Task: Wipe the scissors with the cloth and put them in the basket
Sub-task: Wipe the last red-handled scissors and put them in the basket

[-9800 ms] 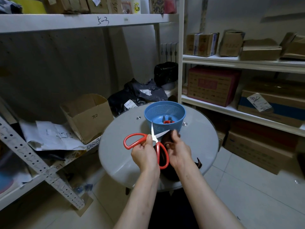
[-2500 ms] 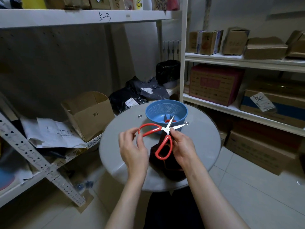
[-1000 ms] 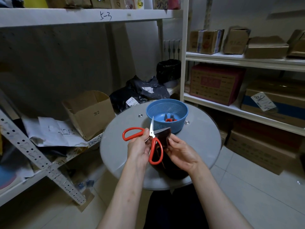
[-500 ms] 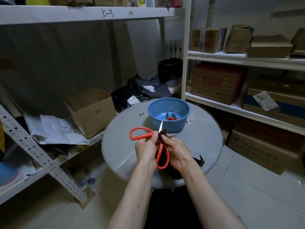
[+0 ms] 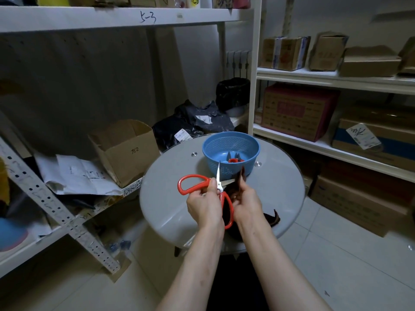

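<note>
Clasping the open scissors [image 5: 219, 188] in the left grip [image 5: 203, 205], pinching the cloth [image 5: 240, 177] on one blade in the right grip [image 5: 247, 203].

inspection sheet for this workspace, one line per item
surface: round grey table, glossy
job's things: scissors with red handles, blades open, held above the table; dark cloth at one blade; blue basket behind, with a small red-handled tool inside
clutter: nothing seen
grippers: left hand grips the scissors near the pivot; right hand holds the cloth
cables: nothing seen
surroundings: shelves with cardboard boxes, an open box, papers, black bags
</note>
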